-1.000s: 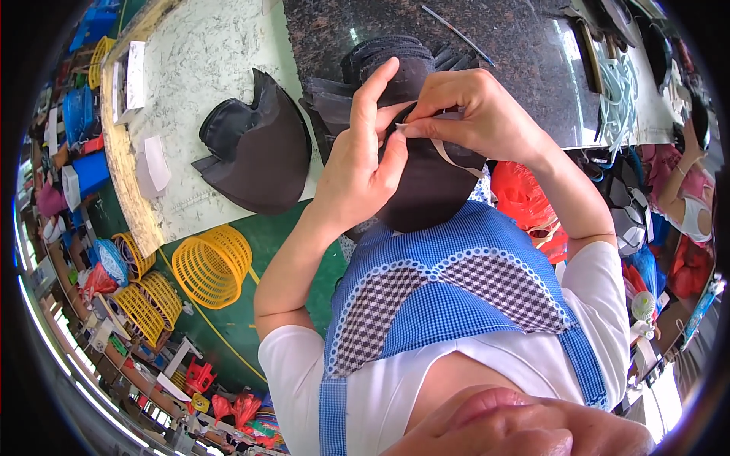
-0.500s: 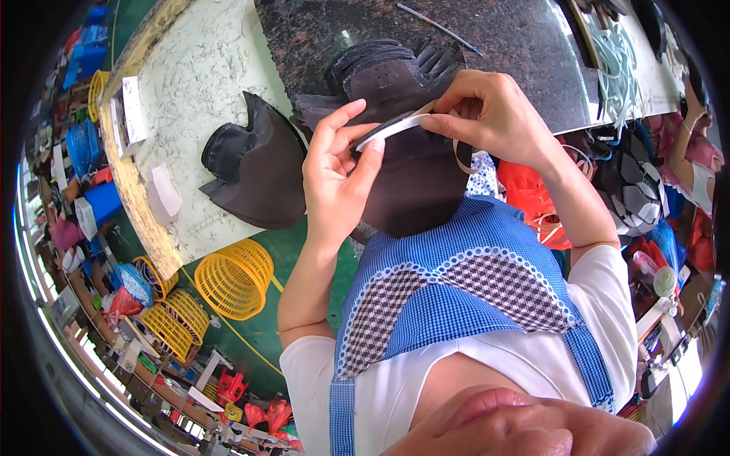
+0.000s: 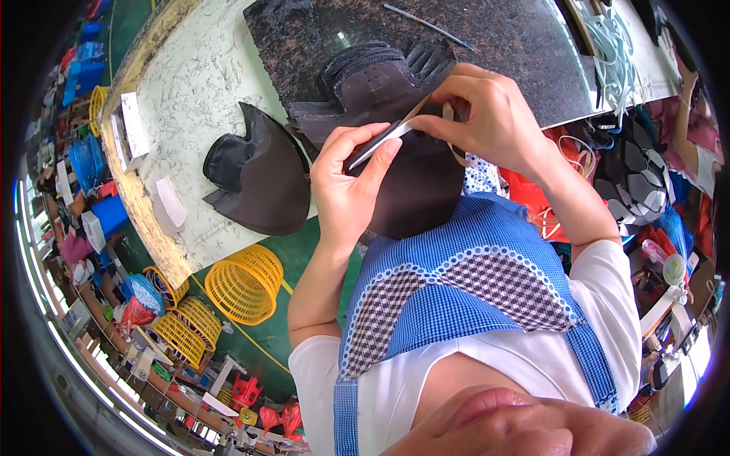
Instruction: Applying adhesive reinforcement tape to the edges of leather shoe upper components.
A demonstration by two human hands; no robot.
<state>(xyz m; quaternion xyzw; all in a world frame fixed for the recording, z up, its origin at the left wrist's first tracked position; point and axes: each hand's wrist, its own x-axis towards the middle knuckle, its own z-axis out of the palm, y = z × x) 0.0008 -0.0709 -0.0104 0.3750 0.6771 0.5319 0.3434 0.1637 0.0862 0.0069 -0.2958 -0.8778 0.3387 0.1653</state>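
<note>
My left hand (image 3: 344,186) pinches one end of a narrow black-and-white strip (image 3: 372,148) between thumb and fingers. At the strip's upper end, the closed fingers of my right hand (image 3: 490,114) grip it. A thin tan band (image 3: 417,110) runs from there too, with a loop hanging below the right hand. Both hands are above a stack of dark, flat cut pieces (image 3: 380,87) on the dark stone slab. Left of my left hand lies another dark curved piece (image 3: 274,182) with a glossy black part (image 3: 222,162).
A thin pen-like rod (image 3: 428,26) lies on the speckled slab (image 3: 509,45). White pieces (image 3: 169,204) lie on the worn pale table (image 3: 205,83). Pale cords (image 3: 614,57) hang at right. A yellow basket (image 3: 245,285) is below the table; a red bag (image 3: 528,186) is beside me.
The strip is now tilted more steeply, and less of its white face shows. My left fingers have closed down over its end. The whole view has shifted slightly.
</note>
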